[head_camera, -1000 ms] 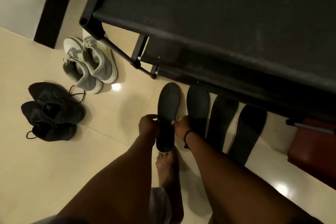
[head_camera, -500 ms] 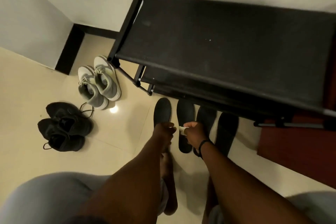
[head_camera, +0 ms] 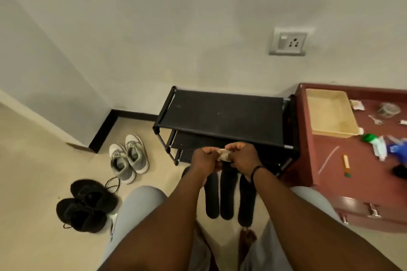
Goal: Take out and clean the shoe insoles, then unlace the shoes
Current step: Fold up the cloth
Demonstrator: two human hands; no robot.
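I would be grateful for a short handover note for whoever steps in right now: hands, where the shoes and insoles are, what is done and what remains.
Left hand and right hand: both grip a small pale cloth or wipe, held up in front of the black shoe rack.
Insoles: dark ones lie side by side on the floor by the rack; one is partly hidden by the left arm.
Grey shoes and black shoes: on the floor to the left, laces in.
Done: insoles appear to be out.
Left: finish any wiping (cleanliness cannot be judged), then unlace both pairs.
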